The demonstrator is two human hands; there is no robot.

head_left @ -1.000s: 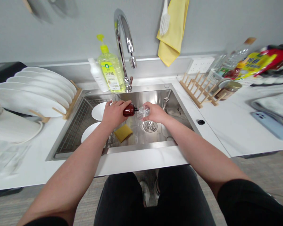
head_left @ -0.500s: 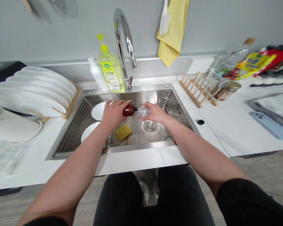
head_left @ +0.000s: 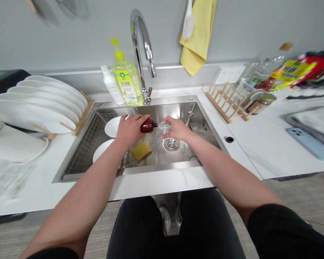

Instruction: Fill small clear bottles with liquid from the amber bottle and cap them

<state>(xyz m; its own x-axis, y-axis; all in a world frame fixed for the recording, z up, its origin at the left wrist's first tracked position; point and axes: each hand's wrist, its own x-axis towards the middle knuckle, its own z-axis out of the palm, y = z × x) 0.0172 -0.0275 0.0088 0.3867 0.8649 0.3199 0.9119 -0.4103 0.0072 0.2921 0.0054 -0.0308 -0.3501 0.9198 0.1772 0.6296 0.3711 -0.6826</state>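
Observation:
Over the steel sink [head_left: 175, 162], my left hand [head_left: 132, 128] is closed around a small reddish-brown bottle [head_left: 147, 126]. The bottle lies on its side with its dark neck pointing right. My right hand [head_left: 176, 128] grips a clear cup [head_left: 163, 128], whose mouth is tipped toward the bottle's neck. Neck and cup are very close; whether they touch I cannot tell, nor whether liquid is flowing. Below the hands is the drain [head_left: 171, 144]. A yellow sponge [head_left: 140, 151] lies on the sink floor, beside two white plates [head_left: 104, 149] partly covered by my left hand and forearm.
A chrome faucet [head_left: 142, 46] rises behind the sink, next to a dish soap bottle [head_left: 126, 79] and a white bottle [head_left: 112, 85]. White plates [head_left: 40, 104] stand racked at left. At right are a wooden rack [head_left: 226, 102], a jar [head_left: 260, 104] and a phone [head_left: 311, 143].

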